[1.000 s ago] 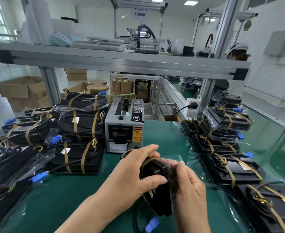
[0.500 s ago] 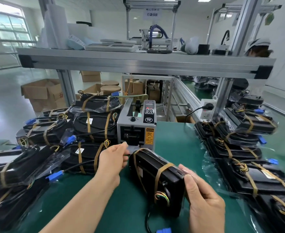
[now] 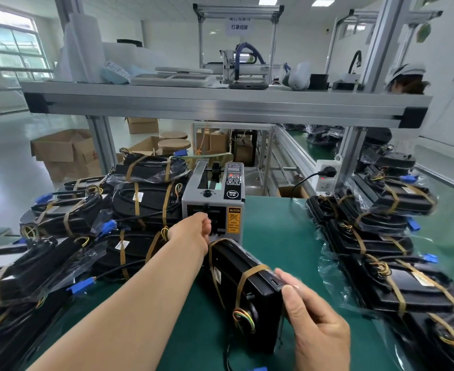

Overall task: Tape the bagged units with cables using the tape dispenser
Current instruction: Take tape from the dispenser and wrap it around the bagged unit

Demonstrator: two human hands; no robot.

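Now the right hand [image 3: 317,328] squeezes the bagged unit [image 3: 236,277] by the end under its fingers; it looks hard, heavy, slippery. The left hand [image 3: 192,231] is at the tape dispenser [image 3: 215,200], fingers hidden, cannot tell

There is only one view, a wide-angle camera on the person's head. It faces forward and down over the green bench [image 3: 274,231]. The right hand [image 3: 319,333] gripping the bagged unit [image 3: 258,301] is very near, at the lower edge. The tape dispenser [image 3: 212,207] stands just beyond this grip, and the aluminium shelf [image 3: 220,103] crosses farther above it.
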